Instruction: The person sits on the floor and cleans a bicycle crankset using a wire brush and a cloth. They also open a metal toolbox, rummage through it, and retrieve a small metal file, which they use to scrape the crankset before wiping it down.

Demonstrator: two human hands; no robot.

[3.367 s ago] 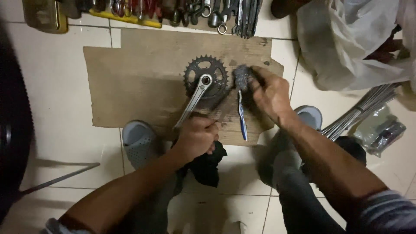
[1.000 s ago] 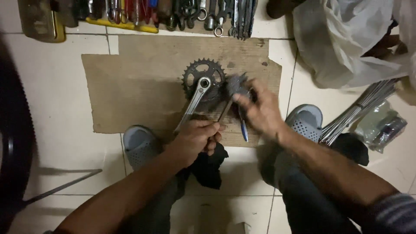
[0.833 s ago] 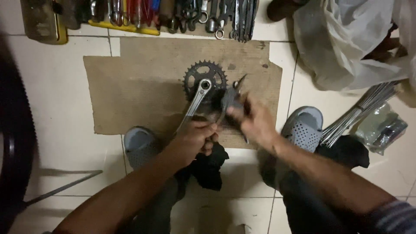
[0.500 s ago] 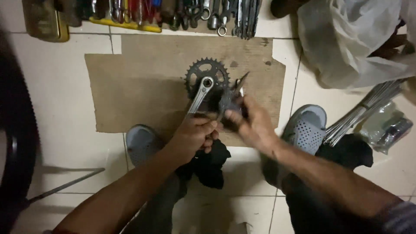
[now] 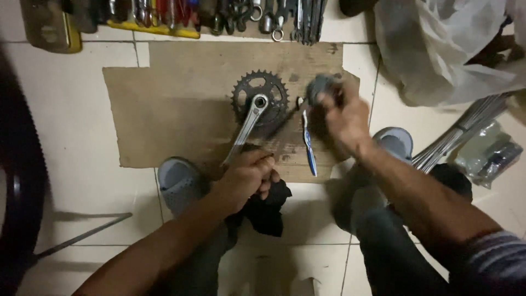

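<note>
The silver metal crank arm with its dark toothed chainring (image 5: pixel 257 104) lies on the brown cardboard sheet (image 5: pixel 164 109) on the floor. The left hand (image 5: pixel 244 178) closes around the lower end of this crank arm, a black cloth (image 5: pixel 268 211) beneath it. Right of the chainring, the right hand (image 5: pixel 345 118) grips a small grey round part (image 5: pixel 318 85). A blue-handled toothbrush (image 5: pixel 308 145) lies between the hands.

Tool row (image 5: pixel 219 13), plastic bag (image 5: pixel 438 49), perhaps spokes (image 5: pixel 466 131)
</note>
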